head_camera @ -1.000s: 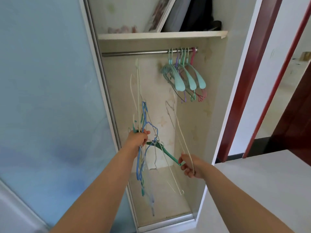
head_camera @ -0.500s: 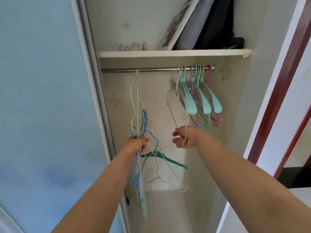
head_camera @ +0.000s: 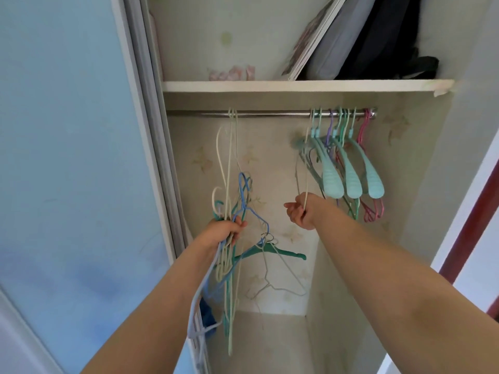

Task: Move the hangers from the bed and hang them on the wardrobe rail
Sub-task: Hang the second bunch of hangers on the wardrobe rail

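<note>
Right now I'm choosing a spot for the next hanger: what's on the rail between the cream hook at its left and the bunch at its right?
Nothing: in the head view the rail is bare between the cream hook and the bunch.

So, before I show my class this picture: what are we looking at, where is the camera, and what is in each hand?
The camera sits on a person's head, looking forward and up into an open wardrobe, so the two bare arms are the wearer's own. The left hand grips a tangled bunch of hangers. The right hand pinches a single thin pale hanger reaching up toward the metal rail. Turquoise, purple and pink hangers already hang at the rail's right end. Above, a shelf holds leaning items.
</note>
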Action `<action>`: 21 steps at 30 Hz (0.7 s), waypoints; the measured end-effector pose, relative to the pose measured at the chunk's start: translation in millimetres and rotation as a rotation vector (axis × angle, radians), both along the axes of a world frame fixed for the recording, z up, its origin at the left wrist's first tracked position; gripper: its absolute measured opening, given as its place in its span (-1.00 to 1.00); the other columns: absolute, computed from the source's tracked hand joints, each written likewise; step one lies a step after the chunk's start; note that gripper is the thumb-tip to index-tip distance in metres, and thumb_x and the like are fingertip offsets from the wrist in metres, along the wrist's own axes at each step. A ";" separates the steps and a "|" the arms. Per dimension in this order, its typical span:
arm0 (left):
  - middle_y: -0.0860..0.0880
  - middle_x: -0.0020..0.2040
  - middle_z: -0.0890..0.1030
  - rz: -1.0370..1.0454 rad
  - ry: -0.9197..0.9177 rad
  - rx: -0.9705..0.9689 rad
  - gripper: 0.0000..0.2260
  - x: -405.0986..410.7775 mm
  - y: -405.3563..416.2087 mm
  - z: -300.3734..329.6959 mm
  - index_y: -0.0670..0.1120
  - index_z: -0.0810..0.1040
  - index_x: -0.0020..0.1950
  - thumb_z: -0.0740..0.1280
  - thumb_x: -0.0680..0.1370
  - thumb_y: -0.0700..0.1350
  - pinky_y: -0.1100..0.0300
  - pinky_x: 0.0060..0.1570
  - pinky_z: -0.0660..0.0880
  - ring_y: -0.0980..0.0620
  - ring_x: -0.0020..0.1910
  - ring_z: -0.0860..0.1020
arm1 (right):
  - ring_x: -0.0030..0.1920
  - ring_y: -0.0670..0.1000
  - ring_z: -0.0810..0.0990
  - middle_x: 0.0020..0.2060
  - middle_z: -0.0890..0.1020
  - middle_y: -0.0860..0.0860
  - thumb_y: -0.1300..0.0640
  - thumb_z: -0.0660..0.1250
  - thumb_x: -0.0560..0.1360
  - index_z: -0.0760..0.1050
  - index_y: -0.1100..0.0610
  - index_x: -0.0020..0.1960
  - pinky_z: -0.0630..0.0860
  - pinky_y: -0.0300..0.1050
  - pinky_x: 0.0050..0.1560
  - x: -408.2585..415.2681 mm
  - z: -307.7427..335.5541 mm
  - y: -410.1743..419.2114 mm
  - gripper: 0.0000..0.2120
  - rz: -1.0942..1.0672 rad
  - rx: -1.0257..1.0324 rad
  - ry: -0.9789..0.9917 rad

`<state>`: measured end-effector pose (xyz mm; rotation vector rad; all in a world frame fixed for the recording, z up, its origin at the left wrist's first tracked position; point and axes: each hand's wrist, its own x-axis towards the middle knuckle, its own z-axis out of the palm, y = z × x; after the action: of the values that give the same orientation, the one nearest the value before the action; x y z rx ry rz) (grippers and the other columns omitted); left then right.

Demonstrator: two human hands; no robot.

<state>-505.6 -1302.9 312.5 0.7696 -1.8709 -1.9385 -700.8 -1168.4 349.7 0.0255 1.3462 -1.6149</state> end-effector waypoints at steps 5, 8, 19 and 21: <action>-0.20 -0.20 0.53 -0.037 0.028 -0.031 -0.71 7.0 -1.4 -7.8 -0.14 0.39 -0.29 0.21 0.50 -0.48 0.26 -0.52 0.42 0.06 0.14 0.55 | -0.48 0.00 0.51 -0.30 0.51 0.10 -0.27 0.20 0.52 0.43 0.24 -0.13 0.47 -0.32 -0.57 -3.5 -37.1 14.6 -0.48 -0.279 -0.111 -0.044; -0.22 -0.12 0.56 -0.109 0.024 -0.048 -0.73 13.1 -0.7 -12.2 -0.15 0.38 -0.27 0.17 0.52 -0.47 0.26 -0.48 0.44 0.06 0.17 0.52 | -0.27 0.08 0.57 -0.19 0.54 0.15 -0.39 0.05 0.49 0.41 0.22 -0.06 0.60 -0.17 -0.41 2.4 -65.4 27.8 -0.36 -0.395 -0.175 -0.081; -0.05 0.05 0.66 -0.225 0.046 -0.036 -0.72 88.9 13.9 -9.8 -0.12 0.41 -0.24 0.19 0.47 -0.50 0.18 -0.27 0.45 0.15 -0.07 0.62 | -0.26 0.08 0.53 -0.21 0.51 0.11 0.11 0.22 0.61 0.40 0.18 -0.13 0.52 -0.25 -0.55 98.2 -165.3 78.8 -0.82 -0.073 0.188 0.056; -0.01 0.02 0.67 -0.248 0.043 -0.052 -0.71 110.6 18.5 -5.4 -0.11 0.39 -0.25 0.19 0.46 -0.49 0.18 -0.29 0.45 0.18 -0.17 0.63 | -0.28 0.08 0.52 -0.19 0.51 0.11 0.16 0.27 0.58 0.42 0.16 -0.08 0.51 -0.25 -0.53 119.5 -172.5 85.4 -0.90 -0.016 0.255 0.134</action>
<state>-395.0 -1284.4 307.1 0.4955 -2.0642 -2.0218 -581.3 -1083.1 177.2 0.0827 1.6533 -1.4703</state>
